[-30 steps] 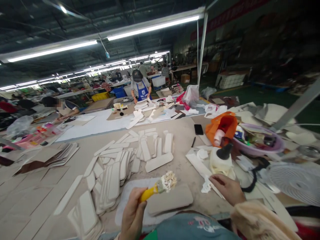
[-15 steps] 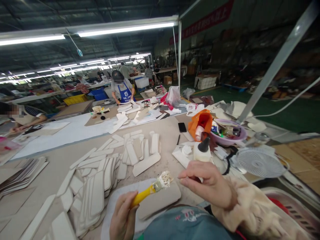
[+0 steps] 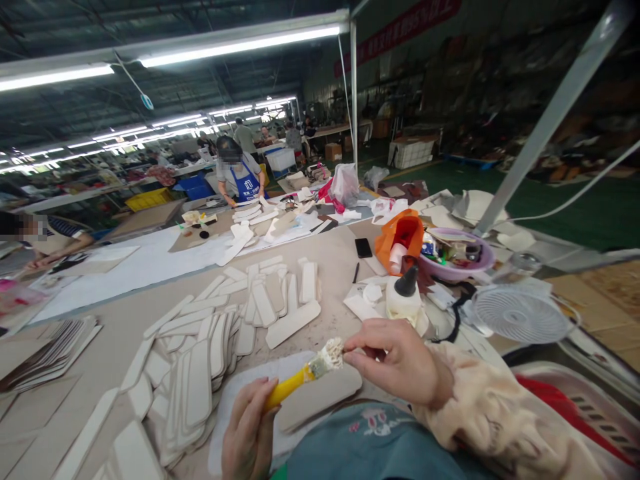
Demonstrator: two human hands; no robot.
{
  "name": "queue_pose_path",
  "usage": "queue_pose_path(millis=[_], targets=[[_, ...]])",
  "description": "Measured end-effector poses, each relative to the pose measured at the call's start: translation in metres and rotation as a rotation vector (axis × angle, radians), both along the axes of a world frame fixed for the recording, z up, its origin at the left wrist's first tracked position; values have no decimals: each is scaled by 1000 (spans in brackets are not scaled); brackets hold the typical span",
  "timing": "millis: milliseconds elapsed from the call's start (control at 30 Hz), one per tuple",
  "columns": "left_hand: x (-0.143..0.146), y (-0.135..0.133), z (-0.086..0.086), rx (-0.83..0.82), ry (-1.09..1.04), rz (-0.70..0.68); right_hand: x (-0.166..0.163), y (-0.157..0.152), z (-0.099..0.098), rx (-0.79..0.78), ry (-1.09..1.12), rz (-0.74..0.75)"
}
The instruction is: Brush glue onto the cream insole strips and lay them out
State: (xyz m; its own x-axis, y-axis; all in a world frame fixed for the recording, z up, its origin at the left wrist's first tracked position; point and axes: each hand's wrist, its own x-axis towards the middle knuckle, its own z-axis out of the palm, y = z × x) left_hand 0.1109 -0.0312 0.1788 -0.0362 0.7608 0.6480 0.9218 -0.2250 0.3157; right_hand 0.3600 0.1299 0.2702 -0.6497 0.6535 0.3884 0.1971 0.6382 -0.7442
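The yellow brush (image 3: 289, 389) has its handle end hidden; the left edge crops the sheet stack (image 3: 57, 357).

Best open lane on table (image 3: 333, 287): narrow bare stretch between pale strips (image 3: 193, 380) and white scraps (image 3: 361, 307), leading up past pen (image 3: 356, 273) and phone (image 3: 363, 248). Left of that, pretty jammed, strips heaped and overlapping up close to left hand (image 3: 249, 427). Right's worse: bottle (image 3: 404, 300) just beyond right hand (image 3: 400, 363), orange bag (image 3: 385, 245) and purple basin (image 3: 460, 270) behind, fan (image 3: 520, 313) farther right. Between hands, brush (image 3: 290, 388) blocks straight crossing, bristles right by right fingertips. Can't tell clearance under brush.
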Motion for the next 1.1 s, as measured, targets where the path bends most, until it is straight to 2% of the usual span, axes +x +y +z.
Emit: queue_pose_path(millis=[333,533,600,733,800,933,1100], targets=[[15,9,11,41,25,-33,1,4,-7,-72,-27,-49],[19,9,10,20,44,-48,2,4,-10,-158,-72,-63],[20,9,9,8,57,-37,2,5,-13,-255,-84,-46],[21,11,9,1,86,-44,2,9,-24,-615,-108,31],[21,10,9,-9,92,-50,2,11,-29,-722,-102,60],[18,7,6,-56,108,-53,2,14,-31,-736,-121,83],[21,10,10,-68,35,-48,-1,18,-22,-698,-117,65]])
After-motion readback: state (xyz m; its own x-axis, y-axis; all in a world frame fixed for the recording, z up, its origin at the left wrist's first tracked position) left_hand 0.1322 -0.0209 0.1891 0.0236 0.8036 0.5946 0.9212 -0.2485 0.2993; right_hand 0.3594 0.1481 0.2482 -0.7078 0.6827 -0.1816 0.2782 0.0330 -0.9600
